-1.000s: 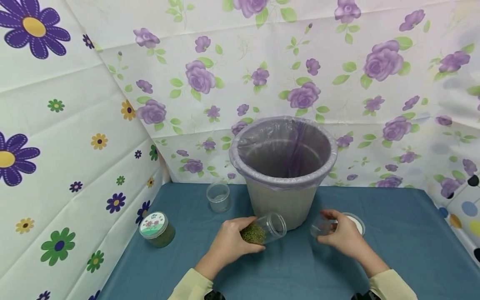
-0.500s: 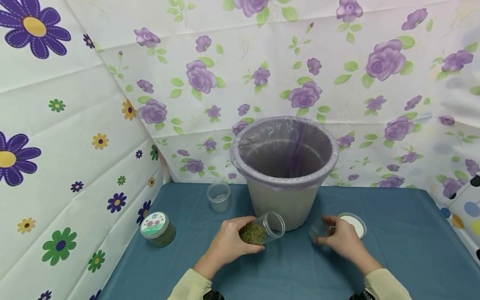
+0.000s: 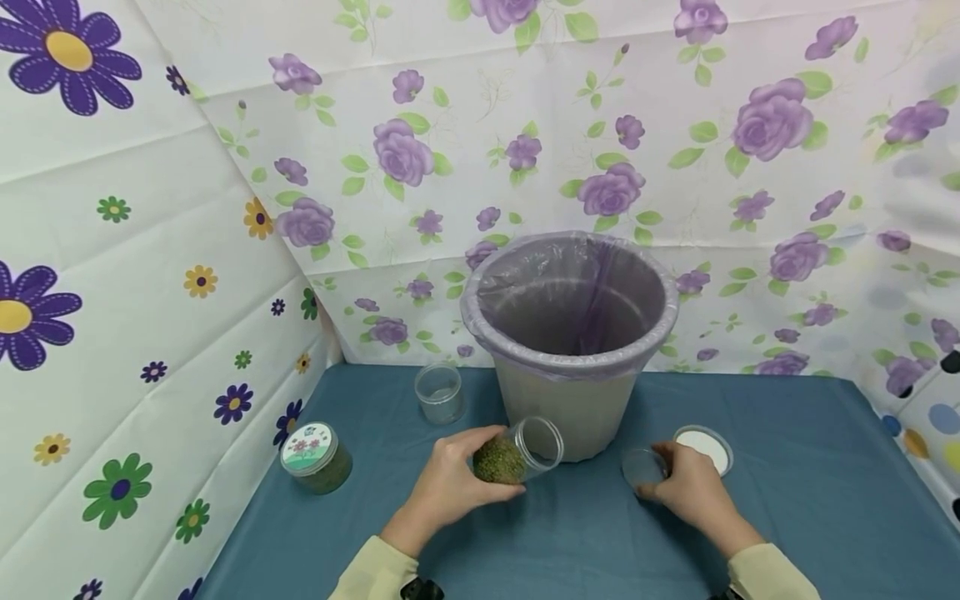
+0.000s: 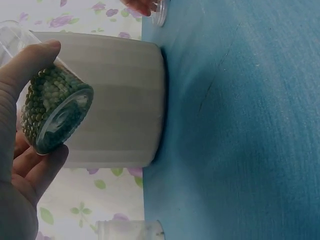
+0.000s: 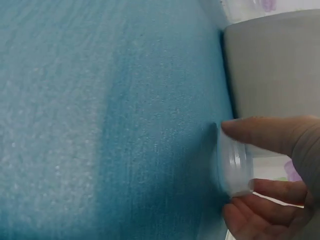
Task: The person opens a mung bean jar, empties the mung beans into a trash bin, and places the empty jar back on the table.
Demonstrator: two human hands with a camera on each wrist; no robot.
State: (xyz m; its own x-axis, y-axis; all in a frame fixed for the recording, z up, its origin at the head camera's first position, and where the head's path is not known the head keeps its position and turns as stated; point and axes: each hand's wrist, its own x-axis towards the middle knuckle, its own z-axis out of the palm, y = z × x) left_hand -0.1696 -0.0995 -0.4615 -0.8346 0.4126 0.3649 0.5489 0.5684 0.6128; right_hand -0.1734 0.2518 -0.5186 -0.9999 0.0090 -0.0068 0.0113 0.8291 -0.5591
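My left hand [image 3: 450, 483] grips a clear plastic jar [image 3: 538, 442] partly filled with small green mung beans [image 3: 498, 462]. The jar is tilted, its uncovered mouth toward the right; in the left wrist view its round base [image 4: 67, 120] faces the camera. My right hand [image 3: 693, 492] holds a shallow, clear round plastic lid [image 3: 642, 469] at the tablecloth. The right wrist view shows thumb and fingers on either side of this lid [image 5: 235, 162]. Just behind the right hand lies another round lid [image 3: 707, 448], white inside a clear rim.
A grey bucket [image 3: 566, 404] lined with a purple bag stands behind the hands. An uncovered clear jar [image 3: 439, 396] stands left of it. Farther left is a lidded jar [image 3: 317, 460] with a flower label and dark contents. Blue cloth [image 3: 570, 542] covers the table; floral sheets [image 3: 450, 192] hang behind.
My left hand has shifted slightly left with the jar, and the beans have moved with it. My right hand has lowered the clear lid, which now looks flatter against the cloth.
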